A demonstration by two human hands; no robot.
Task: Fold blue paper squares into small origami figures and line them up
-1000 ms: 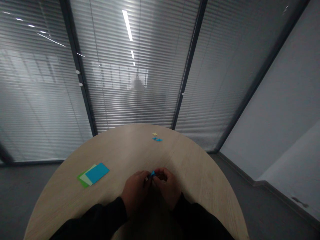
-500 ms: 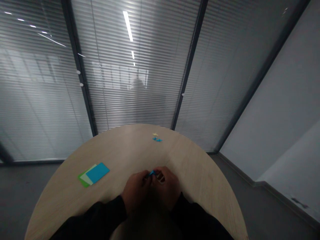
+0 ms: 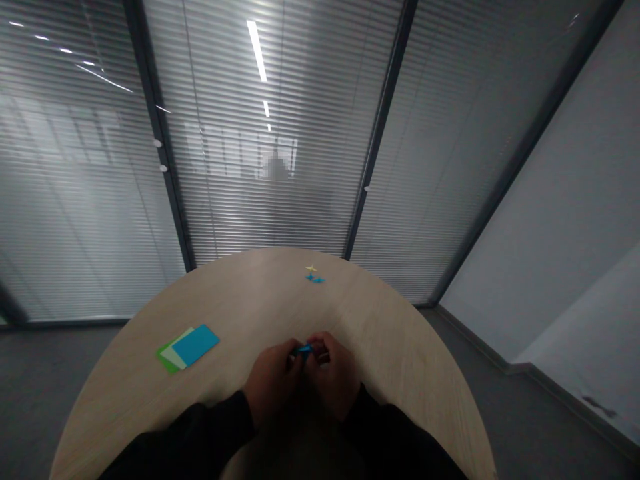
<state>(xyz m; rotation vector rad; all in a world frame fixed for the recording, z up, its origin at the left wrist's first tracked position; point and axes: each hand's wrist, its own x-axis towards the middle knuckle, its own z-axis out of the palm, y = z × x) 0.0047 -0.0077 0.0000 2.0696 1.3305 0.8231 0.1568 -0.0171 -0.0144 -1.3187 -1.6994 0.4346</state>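
Small blue folded paper piece [image 3: 303, 349] x1, pinched btwn left hand [image 3: 273, 381] & right hand [image 3: 334, 377]; 3 stacked coloured paper sheets [image 3: 188, 347] lie left; 1 yellow folded figure [image 3: 311, 269], 2 blue folded figures [image 3: 315, 279] far off.

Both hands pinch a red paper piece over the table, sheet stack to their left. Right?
Not quite: head view shows the paper piece is blue, not red. Left hand and right hand do pinch it over the table, sheet stack to their left.

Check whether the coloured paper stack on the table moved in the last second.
No. The paper stack sits at the same spot relative to the table rim and the small folded pieces.
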